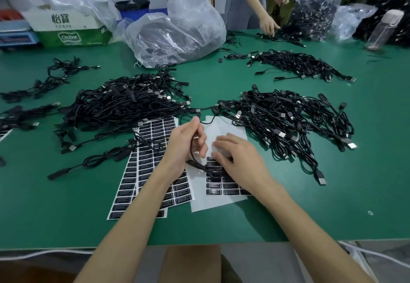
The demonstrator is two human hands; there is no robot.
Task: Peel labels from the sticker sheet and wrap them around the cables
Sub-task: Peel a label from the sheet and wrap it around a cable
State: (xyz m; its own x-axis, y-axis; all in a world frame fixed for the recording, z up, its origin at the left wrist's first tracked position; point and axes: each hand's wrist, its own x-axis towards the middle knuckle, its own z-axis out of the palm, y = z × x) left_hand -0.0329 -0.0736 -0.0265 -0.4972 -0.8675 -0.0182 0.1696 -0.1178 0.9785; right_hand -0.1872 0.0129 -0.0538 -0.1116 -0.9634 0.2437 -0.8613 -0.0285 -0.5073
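Factory packing bench: green mat (221,78), heaped cables (124,103), bulk bags (177,27).

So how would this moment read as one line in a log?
left hand grips cable | right hand fingertips on sticker sheet by remaining labels | pinch unclear

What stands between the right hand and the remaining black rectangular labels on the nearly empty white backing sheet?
Only the thin black cable that the left hand grips: its loop lies across the top rows of black rectangular labels, beside the right hand, whose fingers touch the white backing sheet. Nothing else visible covers them.
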